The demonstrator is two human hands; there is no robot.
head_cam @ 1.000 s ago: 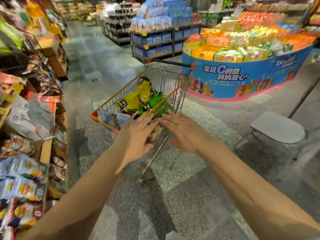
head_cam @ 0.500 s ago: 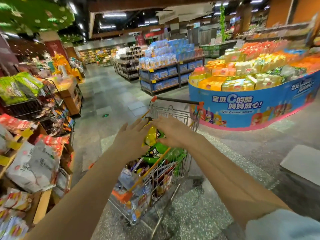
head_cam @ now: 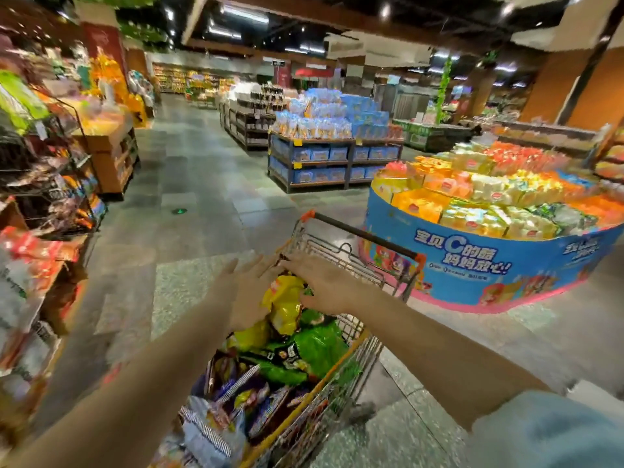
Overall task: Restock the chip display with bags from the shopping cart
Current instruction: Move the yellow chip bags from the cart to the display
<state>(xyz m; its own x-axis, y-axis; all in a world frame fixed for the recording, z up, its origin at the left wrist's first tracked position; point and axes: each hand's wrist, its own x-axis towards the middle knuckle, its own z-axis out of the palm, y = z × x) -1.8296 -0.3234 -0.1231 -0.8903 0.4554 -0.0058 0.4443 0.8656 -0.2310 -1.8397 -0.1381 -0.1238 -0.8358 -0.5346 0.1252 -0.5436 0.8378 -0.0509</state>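
Both hands reached over the shopping cart [head_cam: 341, 373]: the left hand [head_cam: 250, 292] and right hand [head_cam: 324, 282] lay with fingers spread and straight on either side of a yellow chip bag [head_cam: 285, 305], gripping nothing. It stood atop green bags [head_cam: 317, 346] in the cart. Snack shelves [head_cam: 30, 265] stood at the left.
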